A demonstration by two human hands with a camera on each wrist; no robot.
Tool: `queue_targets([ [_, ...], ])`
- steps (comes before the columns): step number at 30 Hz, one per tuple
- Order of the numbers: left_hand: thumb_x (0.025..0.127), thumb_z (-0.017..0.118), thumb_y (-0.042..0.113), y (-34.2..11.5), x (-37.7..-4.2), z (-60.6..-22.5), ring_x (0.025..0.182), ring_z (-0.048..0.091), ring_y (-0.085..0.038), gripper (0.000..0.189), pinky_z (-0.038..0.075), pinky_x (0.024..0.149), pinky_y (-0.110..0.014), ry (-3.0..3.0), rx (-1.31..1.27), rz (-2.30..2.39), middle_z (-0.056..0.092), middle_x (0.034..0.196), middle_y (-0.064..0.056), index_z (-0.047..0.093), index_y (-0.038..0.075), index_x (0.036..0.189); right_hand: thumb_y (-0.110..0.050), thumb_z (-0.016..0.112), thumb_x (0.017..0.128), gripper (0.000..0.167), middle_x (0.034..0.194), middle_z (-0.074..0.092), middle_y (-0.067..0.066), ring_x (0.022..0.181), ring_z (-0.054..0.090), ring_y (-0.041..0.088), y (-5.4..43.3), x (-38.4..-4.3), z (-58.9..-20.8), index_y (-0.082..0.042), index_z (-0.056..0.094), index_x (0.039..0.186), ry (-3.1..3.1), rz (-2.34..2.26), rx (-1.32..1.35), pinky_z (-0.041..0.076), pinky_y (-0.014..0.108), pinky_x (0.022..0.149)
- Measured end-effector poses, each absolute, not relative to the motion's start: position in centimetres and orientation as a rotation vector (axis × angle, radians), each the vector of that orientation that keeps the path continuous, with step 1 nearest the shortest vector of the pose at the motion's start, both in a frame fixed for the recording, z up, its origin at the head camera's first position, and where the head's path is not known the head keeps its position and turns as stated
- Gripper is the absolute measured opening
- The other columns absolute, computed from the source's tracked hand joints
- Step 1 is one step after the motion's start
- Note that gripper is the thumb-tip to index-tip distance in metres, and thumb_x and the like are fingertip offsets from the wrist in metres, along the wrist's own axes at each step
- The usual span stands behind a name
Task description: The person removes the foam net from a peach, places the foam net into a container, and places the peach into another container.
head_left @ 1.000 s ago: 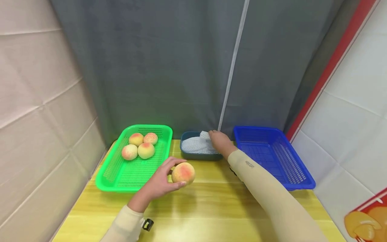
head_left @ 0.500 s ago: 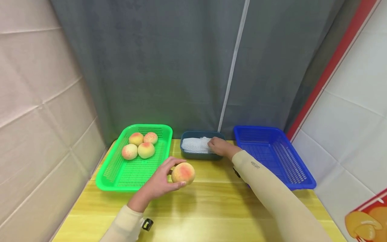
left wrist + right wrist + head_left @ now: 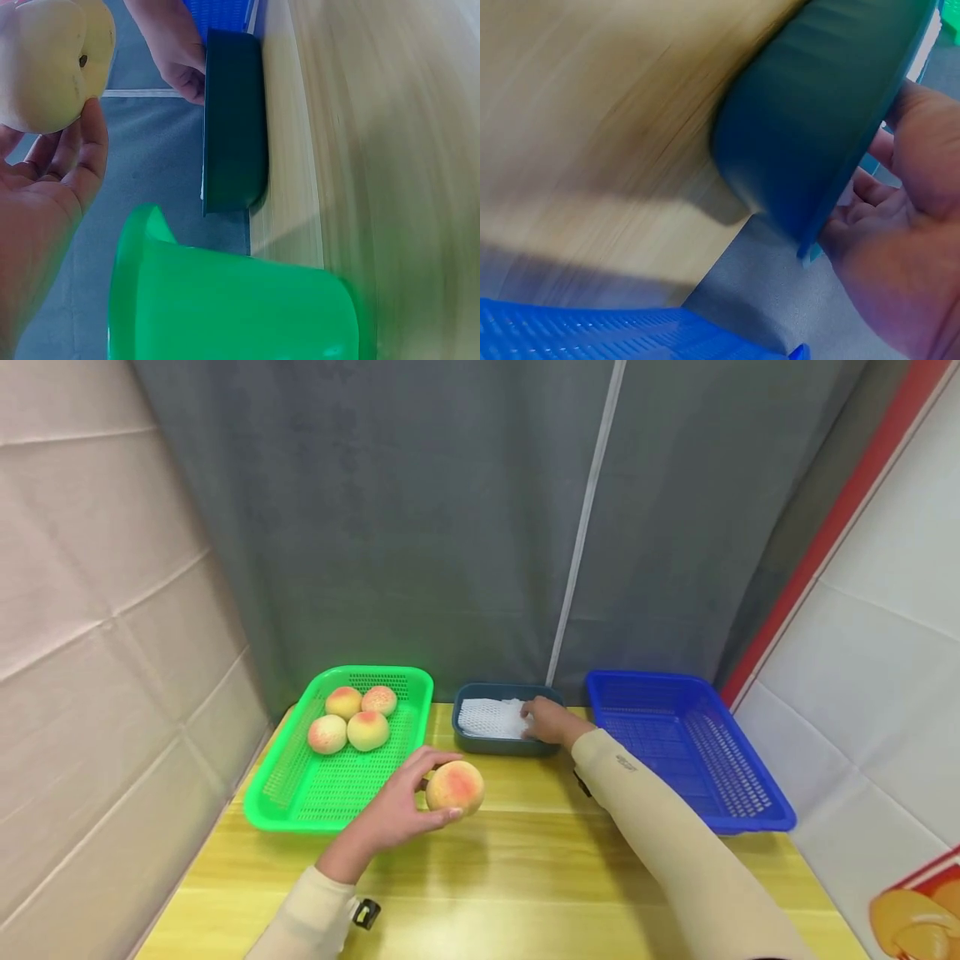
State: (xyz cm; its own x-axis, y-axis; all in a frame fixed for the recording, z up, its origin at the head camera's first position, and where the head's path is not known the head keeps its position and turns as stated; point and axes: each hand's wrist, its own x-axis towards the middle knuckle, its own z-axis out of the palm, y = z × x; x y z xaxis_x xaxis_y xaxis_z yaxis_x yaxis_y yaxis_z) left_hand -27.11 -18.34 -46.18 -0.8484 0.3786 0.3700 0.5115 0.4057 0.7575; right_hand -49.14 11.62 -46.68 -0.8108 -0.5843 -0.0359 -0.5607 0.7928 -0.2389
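My left hand (image 3: 396, 808) grips a yellow peach with a red blush (image 3: 455, 789) above the table; in the left wrist view the stem hollow of the peach (image 3: 56, 64) shows. My right hand (image 3: 551, 721) reaches into a dark teal box (image 3: 491, 746) at the back middle. Its fingers are bent at the right end of the white foam fruit nets (image 3: 487, 718) lying there. In the right wrist view the box wall (image 3: 810, 112) hides the fingertips of that hand (image 3: 907, 202), so I cannot tell whether they pinch a net.
On the left, a green basket (image 3: 330, 793) holds several more peaches (image 3: 367, 731). A blue basket (image 3: 660, 735) stands at right, partly behind the right forearm. All sit on a wooden table (image 3: 480, 893), backed by a grey curtain (image 3: 420, 527).
My right hand, which held up the end of a foam net one second ago, has lowered into the box, and the net lies flatter. The left hand keeps its hold on the peach.
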Motion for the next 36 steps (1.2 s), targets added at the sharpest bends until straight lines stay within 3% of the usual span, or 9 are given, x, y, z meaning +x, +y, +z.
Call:
queue_targets([
  [5, 0.089, 0.093, 0.032, -18.6, -27.2, -46.1, 0.114, 0.063, -0.02, 0.067, 0.06, 0.094, -0.04, -2.503, -0.815, -1.429, 0.06, 0.135, 0.003, 0.064, 0.023, 0.149, -0.02, 0.086, 0.099, 0.04, 0.118, 0.068, 0.022, 0.113, 0.064, 0.037, 10.9, -49.9, -47.4, 0.004, 0.069, 0.126, 2.907, -0.287, -0.895, 0.052, 0.052, 0.11],
  [12, 0.089, 0.094, 0.032, -18.4, -27.1, -45.8, 0.114, 0.063, -0.02, 0.066, 0.06, 0.095, -0.042, -2.501, -0.806, -1.436, 0.06, 0.134, 0.004, 0.065, 0.026, 0.148, -0.023, 0.084, 0.101, 0.038, 0.122, 0.064, 0.022, 0.115, 0.058, 0.037, 10.8, -50.7, -48.3, 0.0, 0.065, 0.126, 2.909, -0.24, -0.817, 0.049, 0.051, 0.111],
  [24, 0.089, 0.094, 0.033, -18.7, -26.9, -45.9, 0.113, 0.063, -0.023, 0.067, 0.06, 0.095, -0.04, -2.504, -0.789, -1.421, 0.06, 0.135, 0.003, 0.065, 0.024, 0.148, -0.014, 0.084, 0.098, 0.036, 0.129, 0.073, 0.021, 0.127, 0.066, 0.04, 12.3, -49.6, -45.9, 0.003, 0.073, 0.128, 2.882, -0.425, -0.882, 0.052, 0.05, 0.114],
  [36, 0.089, 0.094, 0.035, -18.4, -27.1, -45.8, 0.115, 0.063, -0.018, 0.067, 0.06, 0.095, -0.039, -2.502, -0.816, -1.39, 0.06, 0.135, 0.005, 0.064, 0.026, 0.148, -0.014, 0.081, 0.101, 0.032, 0.125, 0.07, 0.023, 0.123, 0.067, 0.041, 13.8, -47.3, -43.9, 0.006, 0.073, 0.125, 2.983, -0.652, -0.9, 0.053, 0.055, 0.112],
])
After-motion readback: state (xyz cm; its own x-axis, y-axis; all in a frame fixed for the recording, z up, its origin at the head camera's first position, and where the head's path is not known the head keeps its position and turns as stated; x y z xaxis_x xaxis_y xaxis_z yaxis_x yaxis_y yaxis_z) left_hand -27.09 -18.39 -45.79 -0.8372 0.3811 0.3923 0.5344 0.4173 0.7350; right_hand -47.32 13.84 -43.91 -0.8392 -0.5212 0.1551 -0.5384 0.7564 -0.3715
